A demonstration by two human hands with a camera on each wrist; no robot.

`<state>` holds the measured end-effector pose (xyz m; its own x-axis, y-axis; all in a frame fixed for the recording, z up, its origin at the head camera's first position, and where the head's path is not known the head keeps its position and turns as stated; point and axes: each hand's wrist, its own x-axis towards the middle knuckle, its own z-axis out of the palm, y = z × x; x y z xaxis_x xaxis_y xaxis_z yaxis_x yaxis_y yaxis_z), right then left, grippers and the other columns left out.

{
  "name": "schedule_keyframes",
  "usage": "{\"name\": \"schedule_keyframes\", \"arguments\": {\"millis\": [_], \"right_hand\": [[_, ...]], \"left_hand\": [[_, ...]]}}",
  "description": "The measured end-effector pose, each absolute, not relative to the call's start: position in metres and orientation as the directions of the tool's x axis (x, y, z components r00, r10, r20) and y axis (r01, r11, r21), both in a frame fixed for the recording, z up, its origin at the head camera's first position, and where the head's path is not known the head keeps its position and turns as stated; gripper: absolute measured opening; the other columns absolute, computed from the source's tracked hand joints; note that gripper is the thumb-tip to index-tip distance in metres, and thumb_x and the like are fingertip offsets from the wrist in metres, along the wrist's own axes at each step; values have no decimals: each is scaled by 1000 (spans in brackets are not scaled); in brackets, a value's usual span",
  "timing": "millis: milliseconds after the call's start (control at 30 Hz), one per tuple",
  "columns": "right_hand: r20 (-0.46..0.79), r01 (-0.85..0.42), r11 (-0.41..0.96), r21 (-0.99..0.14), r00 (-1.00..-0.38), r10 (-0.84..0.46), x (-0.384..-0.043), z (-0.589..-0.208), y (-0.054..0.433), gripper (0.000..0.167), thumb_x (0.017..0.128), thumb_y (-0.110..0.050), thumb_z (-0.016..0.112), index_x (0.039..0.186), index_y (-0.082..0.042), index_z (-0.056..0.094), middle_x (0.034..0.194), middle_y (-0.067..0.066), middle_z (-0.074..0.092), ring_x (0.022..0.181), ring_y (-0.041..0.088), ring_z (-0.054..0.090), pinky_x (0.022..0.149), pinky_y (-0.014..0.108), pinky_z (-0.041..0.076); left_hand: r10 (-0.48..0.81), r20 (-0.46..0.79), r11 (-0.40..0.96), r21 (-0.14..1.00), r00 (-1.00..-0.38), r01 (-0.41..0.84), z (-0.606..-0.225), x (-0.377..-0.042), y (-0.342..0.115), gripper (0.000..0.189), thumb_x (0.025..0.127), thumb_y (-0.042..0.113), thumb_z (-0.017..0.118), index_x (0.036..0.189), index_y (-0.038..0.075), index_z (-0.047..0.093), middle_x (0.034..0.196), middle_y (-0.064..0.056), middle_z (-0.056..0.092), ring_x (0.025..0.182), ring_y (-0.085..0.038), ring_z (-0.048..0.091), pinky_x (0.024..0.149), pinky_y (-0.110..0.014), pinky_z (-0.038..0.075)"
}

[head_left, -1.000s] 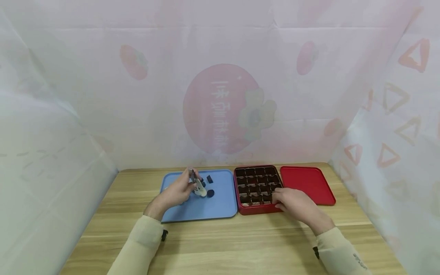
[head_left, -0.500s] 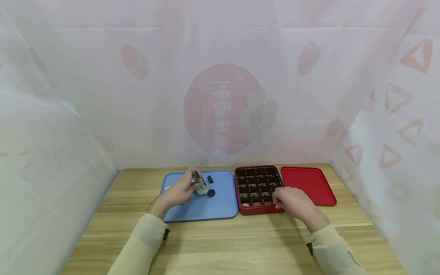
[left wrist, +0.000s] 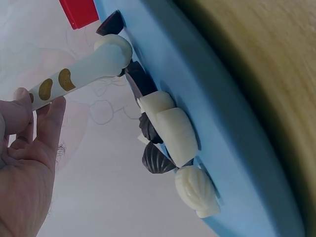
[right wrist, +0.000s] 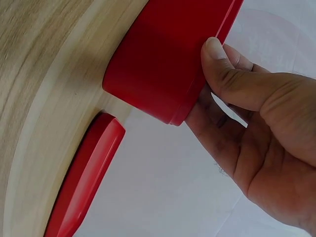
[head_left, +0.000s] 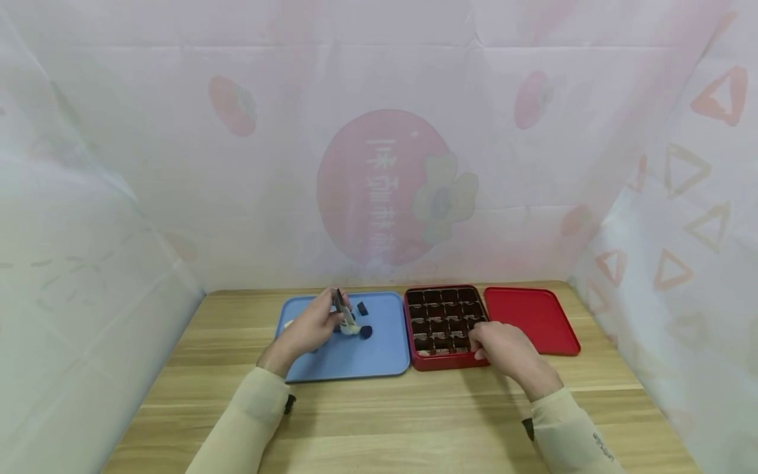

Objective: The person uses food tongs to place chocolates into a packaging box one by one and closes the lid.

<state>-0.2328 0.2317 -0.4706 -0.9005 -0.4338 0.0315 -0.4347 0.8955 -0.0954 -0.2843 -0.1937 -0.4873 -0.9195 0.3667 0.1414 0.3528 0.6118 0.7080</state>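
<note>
My left hand (head_left: 310, 327) grips a pair of small tongs (left wrist: 74, 76), pale with gold spots, over the blue tray (head_left: 379, 359). In the head view the tongs' tips are right at a round dark chocolate (head_left: 366, 332). Close by, the left wrist view shows several dark and white chocolates, among them a white block (left wrist: 177, 136), a dark ridged piece (left wrist: 157, 159) and a white shell shape (left wrist: 197, 190). My right hand (head_left: 503, 345) pinches the near right corner of the red box (right wrist: 153, 64), thumb on the outer wall and fingers over the rim.
Brown compartments (head_left: 435, 311) in rows fill the red box, which stands just right of the tray. A red lid (head_left: 541, 319) lies flat to the box's right. The wooden table (head_left: 379, 421) ends at a pale printed backdrop (head_left: 266, 197) behind and at both sides.
My left hand and the tongs have shifted slightly right, bringing the tips to the round dark chocolate. My right hand keeps hold of the box corner, its forearm shifted slightly left.
</note>
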Motion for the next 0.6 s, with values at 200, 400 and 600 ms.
{"name": "schedule_keyframes", "arguments": {"millis": [200, 400, 600], "right_hand": [[44, -430, 898, -97, -903, -428, -232, -472, 232, 29, 93, -7, 99, 82, -20, 74, 83, -5, 74, 74, 9, 56, 64, 30, 55], [44, -432, 897, -98, -902, -429, -232, -474, 231, 31, 93, -8, 99, 81, -21, 74, 83, -6, 73, 74, 8, 56, 63, 30, 55], [39, -426, 898, -106, -905, -425, -232, -474, 231, 31, 94, -6, 98, 81, -21, 74, 83, -7, 73, 74, 8, 55, 64, 29, 55]], "left_hand": [[361, 177, 621, 687, -916, 377, -481, -279, -187, 22, 118, -3, 61, 136, 10, 60, 138, -14, 73, 140, -36, 73, 115, -56, 68], [376, 225, 578, 701, -899, 418, -471, -271, -173, 19, 117, -3, 63, 132, 10, 61, 137, -15, 74, 134, -35, 76, 107, -45, 72], [407, 268, 491, 742, -873, 456, -461, -263, -155, 23, 116, -11, 59, 128, 9, 59, 133, -16, 72, 125, -31, 76, 103, -35, 71]]}}
